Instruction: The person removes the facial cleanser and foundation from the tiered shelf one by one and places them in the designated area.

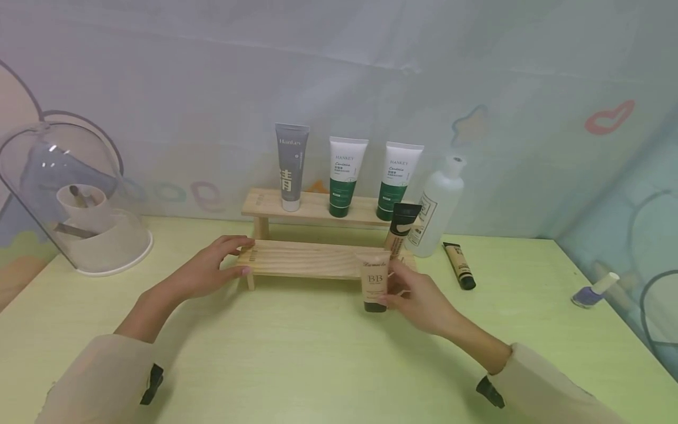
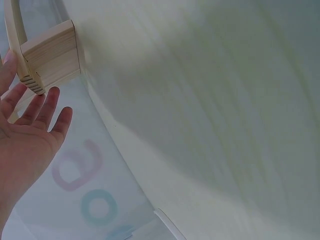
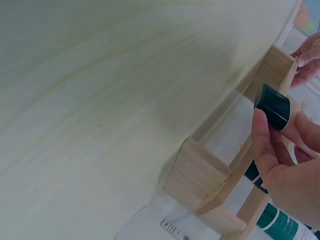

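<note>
My right hand (image 1: 390, 287) grips a beige BB cream tube (image 1: 374, 281), upright with its black cap down, just in front of the lower step of a two-step wooden shelf (image 1: 307, 259). In the right wrist view the fingers (image 3: 267, 145) curl round the tube below its black cap (image 3: 272, 106). My left hand (image 1: 241, 257) rests on the left end of the lower step, fingers on top and thumb at the front edge. The left wrist view shows its fingers (image 2: 37, 107) straight against the wooden end (image 2: 52, 55).
A grey tube (image 1: 291, 166) and two white-and-green tubes (image 1: 345, 176) (image 1: 397, 179) stand on the upper step. A beige tube (image 1: 401, 228) leans at the right end, beside a white bottle (image 1: 439, 209). Another tube (image 1: 459, 265), a purple nail polish (image 1: 590, 292) and a clear domed organiser (image 1: 74, 200) sit on the green table (image 1: 318, 365).
</note>
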`<state>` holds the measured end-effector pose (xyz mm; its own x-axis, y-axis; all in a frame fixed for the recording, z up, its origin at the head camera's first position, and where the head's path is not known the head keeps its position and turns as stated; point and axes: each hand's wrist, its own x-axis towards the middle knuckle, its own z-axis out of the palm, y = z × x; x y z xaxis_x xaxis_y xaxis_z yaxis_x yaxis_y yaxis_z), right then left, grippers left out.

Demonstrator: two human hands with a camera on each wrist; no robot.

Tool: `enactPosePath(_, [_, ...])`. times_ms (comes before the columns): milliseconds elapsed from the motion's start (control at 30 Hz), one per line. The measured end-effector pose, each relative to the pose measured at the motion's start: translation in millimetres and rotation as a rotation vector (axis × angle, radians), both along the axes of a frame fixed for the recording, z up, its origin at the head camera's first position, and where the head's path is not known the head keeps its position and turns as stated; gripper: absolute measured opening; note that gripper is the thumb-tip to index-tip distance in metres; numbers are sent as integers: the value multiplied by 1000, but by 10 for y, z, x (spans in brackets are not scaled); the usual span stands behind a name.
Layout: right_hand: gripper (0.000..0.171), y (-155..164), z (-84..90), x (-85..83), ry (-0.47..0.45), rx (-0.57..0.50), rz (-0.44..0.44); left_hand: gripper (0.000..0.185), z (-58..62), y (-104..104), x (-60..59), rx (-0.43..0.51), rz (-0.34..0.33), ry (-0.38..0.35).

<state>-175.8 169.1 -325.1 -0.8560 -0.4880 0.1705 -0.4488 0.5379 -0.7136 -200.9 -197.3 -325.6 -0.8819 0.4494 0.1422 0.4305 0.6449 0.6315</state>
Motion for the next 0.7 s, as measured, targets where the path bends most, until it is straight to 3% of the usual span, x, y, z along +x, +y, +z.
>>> enactPosePath(200, [33, 247, 14, 26, -17, 8, -12, 52, -5, 1, -1, 1, -2, 0])
enactPosePath(500, [44, 752, 73, 36, -48, -54, -62, 52, -9, 7, -15, 1, -9, 10])
enactPosePath(700, [38, 1069, 109, -7, -75, -63, -113, 53, -22, -6, -17, 4, -10, 8])
